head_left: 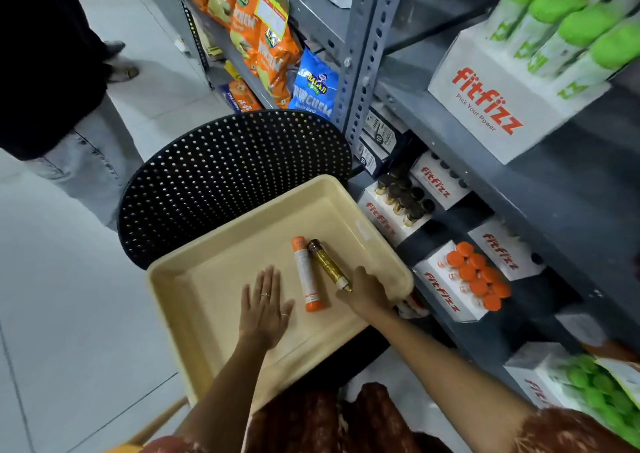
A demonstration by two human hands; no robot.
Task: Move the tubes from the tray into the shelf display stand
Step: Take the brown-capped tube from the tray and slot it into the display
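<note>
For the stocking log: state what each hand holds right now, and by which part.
Left hand lies flat and open on the tray, holding nothing. Right hand closes on the near end of the gold tube; full grip cannot be told.

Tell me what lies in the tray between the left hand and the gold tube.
In the head view, the orange-capped white tube lies between the flat left hand and the gold tube, on the cream tray.

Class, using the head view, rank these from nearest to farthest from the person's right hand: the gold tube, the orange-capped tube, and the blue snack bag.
From the right hand:
1. Gold tube, in the tray, its near end at the fingers.
2. Orange-capped tube, in the tray, just left of the gold one.
3. Blue snack bag, far up on the shelf rack.
</note>
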